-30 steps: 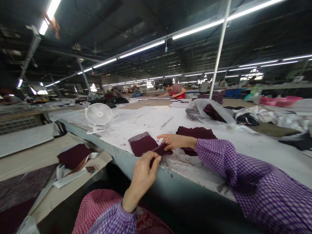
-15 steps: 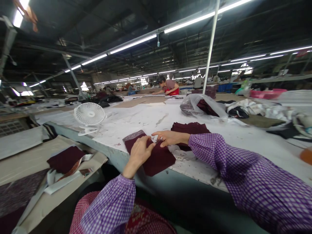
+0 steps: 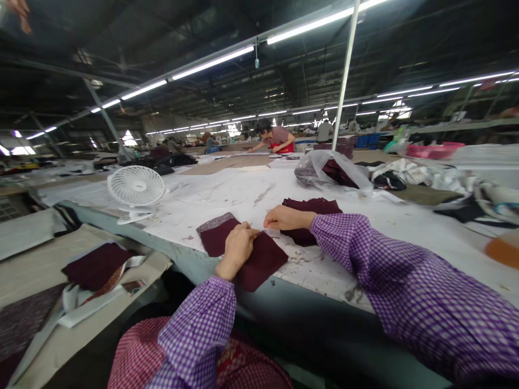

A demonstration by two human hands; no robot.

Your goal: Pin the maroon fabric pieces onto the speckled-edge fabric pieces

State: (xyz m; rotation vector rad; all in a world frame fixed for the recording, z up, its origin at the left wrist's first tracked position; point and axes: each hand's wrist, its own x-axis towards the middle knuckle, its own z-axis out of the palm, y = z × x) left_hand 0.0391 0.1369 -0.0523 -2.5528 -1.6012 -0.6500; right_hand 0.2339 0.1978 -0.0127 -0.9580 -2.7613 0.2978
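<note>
A maroon cloth piece (image 3: 263,263) with a speckled grey-pink strip at its far left corner lies at the table's near edge. My left hand (image 3: 239,246) rests on it, thumb and fingers pinched together at its upper edge. To the right, my right hand (image 3: 284,218) is closed in a pinch just above a small white scrap (image 3: 272,233); what its fingertips hold is too small to make out. A stack of maroon pieces (image 3: 314,205) lies beyond and partly under the right wrist.
On the white-covered table (image 3: 227,189) stand a white fan (image 3: 137,186) at the left and a clear plastic bag (image 3: 320,170) of maroon cloth behind. A lower surface at left holds more cloth (image 3: 99,265). A person (image 3: 279,138) leans over the table farther back.
My right hand has drawn its fingers together and come apart from my left hand. My left fingers have closed onto the cloth. The view has shifted slightly.
</note>
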